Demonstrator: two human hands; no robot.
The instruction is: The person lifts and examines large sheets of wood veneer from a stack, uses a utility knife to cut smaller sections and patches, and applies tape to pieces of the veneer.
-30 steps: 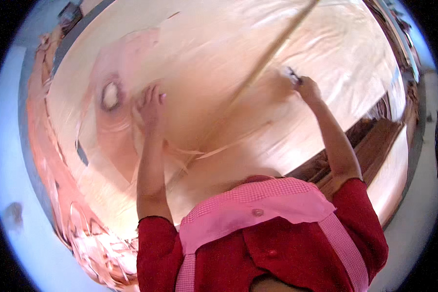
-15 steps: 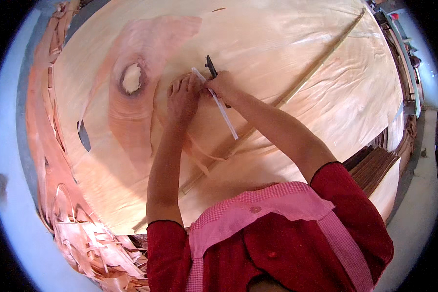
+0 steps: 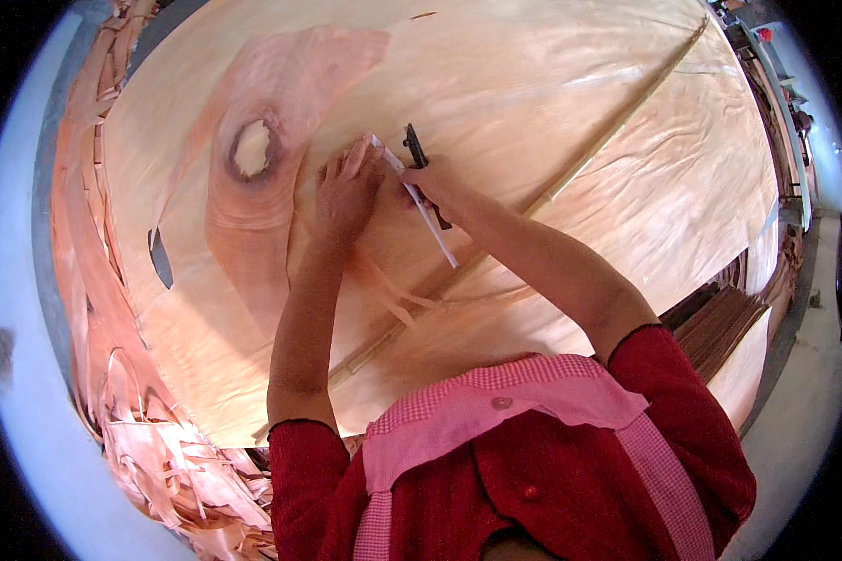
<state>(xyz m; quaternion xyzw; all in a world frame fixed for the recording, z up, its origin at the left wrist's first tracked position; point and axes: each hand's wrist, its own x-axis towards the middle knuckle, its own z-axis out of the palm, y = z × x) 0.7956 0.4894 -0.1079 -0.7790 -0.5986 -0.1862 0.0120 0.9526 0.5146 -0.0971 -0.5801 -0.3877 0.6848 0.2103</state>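
1. lying flat under both hands, a wide sheet of thin wood veneer (image 3: 552, 122) is spread over the work surface; a darker reddish patch with an open knot hole (image 3: 251, 150) is seen just left of the hands.
2. a dark-handled knife (image 3: 417, 154) is gripped in the closed fingers of the right hand (image 3: 435, 187), its tip set on the veneer; a narrow pale strip (image 3: 419, 204) lies under that hand, touching it, and whether it is pinched or only pressed cannot be told.
3. the left hand (image 3: 346, 192) is laid palm down on the sheet just beside the knife, fingers loosely spread and holding nothing.
4. judged from this, a cut is being made near the knot hole; it would be done well with the sheet kept pressed flat close to the blade, the fingertips kept out of the cutting line, and the blade drawn lightly so the thin wood is not torn along its grain.
5. a long pale seam (image 3: 617, 122) runs diagonally across the sheet; curled offcuts (image 3: 173, 467) are heaped at the lower left edge; stacked dark veneer (image 3: 716, 323) is seen at the right.
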